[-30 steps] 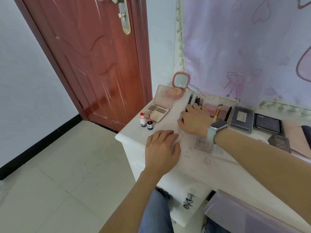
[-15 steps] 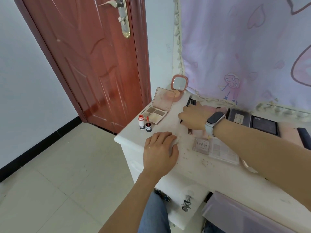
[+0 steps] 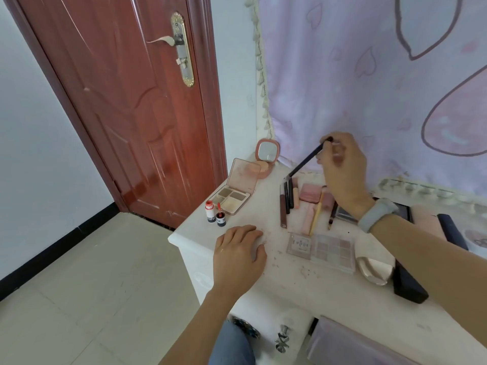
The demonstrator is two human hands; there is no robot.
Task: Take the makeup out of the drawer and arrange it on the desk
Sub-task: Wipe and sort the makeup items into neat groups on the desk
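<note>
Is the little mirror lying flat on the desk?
No, the mirror stands upright at the back of the desk.

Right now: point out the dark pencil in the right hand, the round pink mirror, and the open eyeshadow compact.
dark pencil (image 3: pixel 305 161), head view, middle of the shaft.
round pink mirror (image 3: pixel 267 150), head view, centre of the glass.
open eyeshadow compact (image 3: pixel 232 199), head view, on the pans.

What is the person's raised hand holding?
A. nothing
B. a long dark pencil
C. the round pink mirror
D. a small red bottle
B: the right hand pinches a long dark pencil by its upper end, lifted above the desk.
</note>
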